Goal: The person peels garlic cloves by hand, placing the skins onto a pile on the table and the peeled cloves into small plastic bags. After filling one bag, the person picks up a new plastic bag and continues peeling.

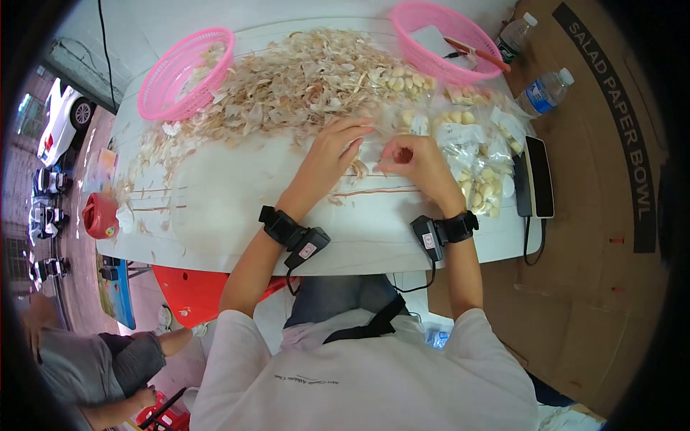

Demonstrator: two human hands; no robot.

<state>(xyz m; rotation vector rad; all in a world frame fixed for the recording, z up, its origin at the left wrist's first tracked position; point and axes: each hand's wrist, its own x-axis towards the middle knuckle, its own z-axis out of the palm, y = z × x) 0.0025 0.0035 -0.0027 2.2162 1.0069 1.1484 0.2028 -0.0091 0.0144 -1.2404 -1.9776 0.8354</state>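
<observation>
Over the middle of the white table, my left hand (336,147) has its fingers stretched to the right, with a gap between thumb and fingers. I see nothing held in it. My right hand (417,158) is closed in a pinch just beside it; whatever is between its fingertips is too small to make out. Below the fingertips lie a few bits of garlic skin (357,169). Beyond my hands spreads a large heap of dry garlic skins (295,82). Clear bags of peeled garlic cloves (483,188) lie right of my right hand, some with white labels.
Pink baskets stand at the back left (153,93) and back right (402,36). Two plastic bottles (544,93), a phone (539,176) and a large cardboard box (582,215) are on the right. A red container (99,215) sits at left. Another person (86,366) is at lower left.
</observation>
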